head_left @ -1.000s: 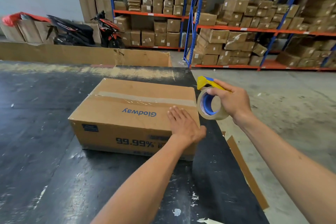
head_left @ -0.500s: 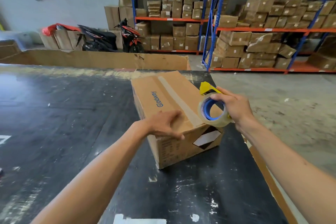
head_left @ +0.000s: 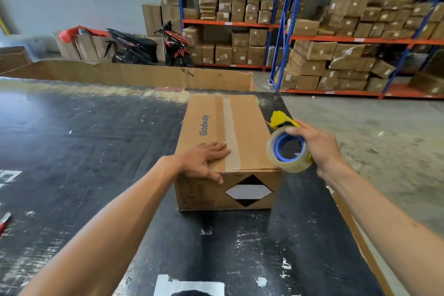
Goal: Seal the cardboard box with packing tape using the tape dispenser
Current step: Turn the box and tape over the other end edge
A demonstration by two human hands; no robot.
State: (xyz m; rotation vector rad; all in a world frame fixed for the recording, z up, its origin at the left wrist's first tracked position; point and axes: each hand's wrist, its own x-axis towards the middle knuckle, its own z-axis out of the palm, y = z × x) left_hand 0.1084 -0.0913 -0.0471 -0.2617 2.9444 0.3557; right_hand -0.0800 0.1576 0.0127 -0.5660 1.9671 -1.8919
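A scuffed black worktable fills the foreground, a long brown cardboard sheet standing along its far edge. Beyond its right edge lies grey concrete floor. Blue-and-orange steel shelving packed with brown cartons lines the back, beside a red-and-black motor scooter, seemingly parked against the pale grey wall.

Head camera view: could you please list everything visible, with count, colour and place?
Brown cardboard box: one, on the black table, a tape strip along its top.
Black scuffed table: one, foreground.
Clear packing tape roll on a yellow and blue tape dispenser: one, right of the box.
Red and black motorbike: one, by the back wall.
Orange and blue shelving racks: stacked with many brown cartons, background.
Left hand: flat on the box top.
Right hand: gripping the dispenser.
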